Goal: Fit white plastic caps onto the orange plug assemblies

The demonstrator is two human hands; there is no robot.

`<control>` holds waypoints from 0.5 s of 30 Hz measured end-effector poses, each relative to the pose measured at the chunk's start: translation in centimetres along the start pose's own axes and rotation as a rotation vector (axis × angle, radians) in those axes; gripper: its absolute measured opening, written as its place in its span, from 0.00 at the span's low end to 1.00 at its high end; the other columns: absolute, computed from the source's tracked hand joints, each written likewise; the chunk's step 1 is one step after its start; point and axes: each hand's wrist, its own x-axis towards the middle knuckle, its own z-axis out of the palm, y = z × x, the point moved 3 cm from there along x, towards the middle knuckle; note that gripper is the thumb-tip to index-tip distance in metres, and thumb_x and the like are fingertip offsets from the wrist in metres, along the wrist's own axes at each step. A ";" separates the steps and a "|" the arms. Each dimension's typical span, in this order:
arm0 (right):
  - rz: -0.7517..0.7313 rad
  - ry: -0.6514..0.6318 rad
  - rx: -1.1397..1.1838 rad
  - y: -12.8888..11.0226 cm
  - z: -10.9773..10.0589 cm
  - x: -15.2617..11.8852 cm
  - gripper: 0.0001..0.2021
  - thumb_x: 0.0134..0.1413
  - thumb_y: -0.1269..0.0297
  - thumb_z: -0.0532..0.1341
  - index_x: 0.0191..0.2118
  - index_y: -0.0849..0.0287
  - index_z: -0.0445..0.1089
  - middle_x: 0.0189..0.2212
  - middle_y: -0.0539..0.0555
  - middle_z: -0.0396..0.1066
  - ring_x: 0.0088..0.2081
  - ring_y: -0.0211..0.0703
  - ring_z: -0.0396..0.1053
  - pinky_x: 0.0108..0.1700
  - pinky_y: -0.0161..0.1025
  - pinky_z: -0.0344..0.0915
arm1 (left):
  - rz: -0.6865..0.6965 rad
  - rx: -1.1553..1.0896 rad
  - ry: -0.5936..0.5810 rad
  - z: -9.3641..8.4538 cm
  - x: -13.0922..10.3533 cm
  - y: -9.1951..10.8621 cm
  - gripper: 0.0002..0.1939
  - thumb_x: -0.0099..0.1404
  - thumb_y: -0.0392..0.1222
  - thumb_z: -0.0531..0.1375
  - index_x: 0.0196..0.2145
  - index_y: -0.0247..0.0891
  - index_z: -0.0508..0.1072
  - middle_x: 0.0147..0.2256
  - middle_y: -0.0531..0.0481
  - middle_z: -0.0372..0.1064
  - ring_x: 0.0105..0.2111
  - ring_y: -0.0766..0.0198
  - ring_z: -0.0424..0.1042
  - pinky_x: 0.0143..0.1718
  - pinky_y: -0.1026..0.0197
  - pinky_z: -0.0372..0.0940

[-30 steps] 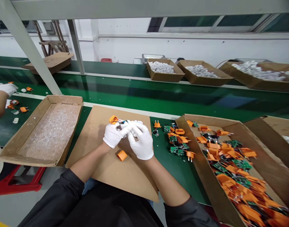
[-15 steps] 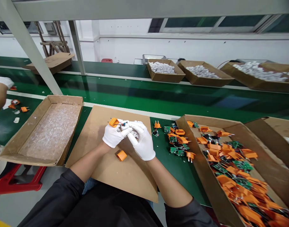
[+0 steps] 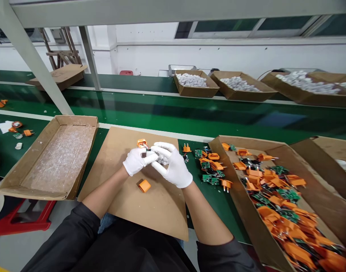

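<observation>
Both my hands wear white gloves and meet above a brown cardboard sheet. In my left hand is a small circuit board wired to an orange plug housing, which sticks out beyond the fingertips. My right hand curves around several small white pieces, its thumb and fingers near the board. An orange sleeve lies on the sheet just below my hands. Right of the sheet, orange plugs with green boards lie on the green bench.
A cardboard tray stands at left, a box of orange plugs at right, with another box beyond. Boxes of white parts line the back shelf. A metal post slants down at left; loose parts lie beside the tray.
The orange housing has turned and shifted slightly right, away from my left palm. My right hand has opened a little and moved right. The other person's gloved hand at far left has gone from view.
</observation>
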 end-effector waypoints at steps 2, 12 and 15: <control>-0.028 -0.015 0.051 0.2 0.2 0.1 0.17 0.55 0.57 0.62 0.50 0.53 0.70 0.46 0.59 0.72 0.48 0.52 0.71 0.50 0.53 0.70 | -0.034 -0.013 -0.053 -0.1 0.1 0.0 0.15 0.54 0.50 0.63 0.21 0.36 0.70 0.21 0.54 0.65 0.25 0.68 0.64 0.29 0.64 0.61; -0.091 0.009 0.132 0.7 0.7 0.1 0.06 0.55 0.57 0.62 0.37 0.52 0.72 0.32 0.53 0.75 0.36 0.48 0.72 0.49 0.53 0.68 | -0.048 -0.213 -0.357 0.6 -0.2 0.4 0.20 0.55 0.56 0.60 0.19 0.37 0.67 0.22 0.51 0.64 0.27 0.65 0.62 0.33 0.60 0.61; -0.042 -0.025 0.128 1.0 0.9 -0.1 0.13 0.52 0.57 0.64 0.44 0.52 0.71 0.39 0.55 0.75 0.41 0.51 0.72 0.50 0.54 0.68 | -0.059 -0.324 -0.374 0.6 -0.2 0.0 0.20 0.60 0.57 0.56 0.22 0.38 0.70 0.23 0.50 0.65 0.28 0.63 0.64 0.34 0.58 0.62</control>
